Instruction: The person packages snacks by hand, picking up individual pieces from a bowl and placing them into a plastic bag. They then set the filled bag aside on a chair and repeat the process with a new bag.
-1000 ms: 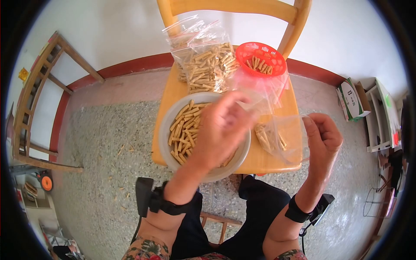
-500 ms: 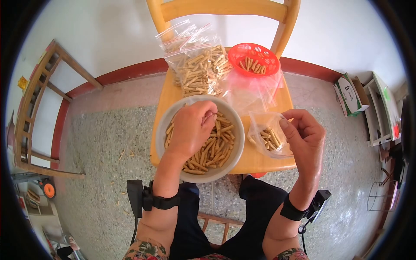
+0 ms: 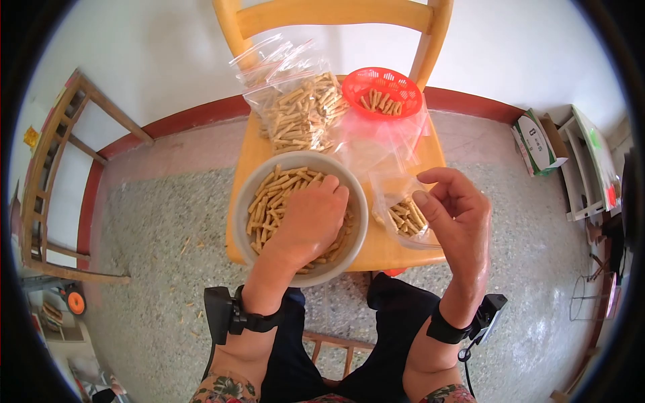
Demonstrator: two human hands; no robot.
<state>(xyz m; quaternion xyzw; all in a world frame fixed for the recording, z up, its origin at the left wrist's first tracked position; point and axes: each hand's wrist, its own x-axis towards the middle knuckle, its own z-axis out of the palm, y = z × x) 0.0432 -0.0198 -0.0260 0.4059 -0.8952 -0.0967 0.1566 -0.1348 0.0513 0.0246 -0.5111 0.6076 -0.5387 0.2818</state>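
Observation:
A grey bowl [image 3: 361, 221] full of short tan sticks [image 3: 270, 205] stands at the front left of the wooden chair seat. My left hand [image 3: 310, 218] is over and partly in the bowl, fingers curled down; its fingertips and anything between them are hidden. To the right, my right hand [image 3: 460, 211] pinches the edge of a clear plastic bag [image 3: 381, 191] between thumb and fingers. Some sticks [image 3: 408, 217] lie inside this bag, which rests on the seat. Behind the bowl are filled zip bags of sticks [image 3: 306, 111].
A red basket [image 3: 383, 75] with several sticks sits at the back right of the seat, above flat empty bags [image 3: 369, 144]. The chair's backrest [image 3: 336, 19] rises behind. A wooden rack [image 3: 47, 181] is at the left, a carton [image 3: 539, 144] at the right.
My left hand has moved right and down into the bowl, uncovering sticks at its upper left. My right hand still holds the bag. The whole view has shifted slightly.

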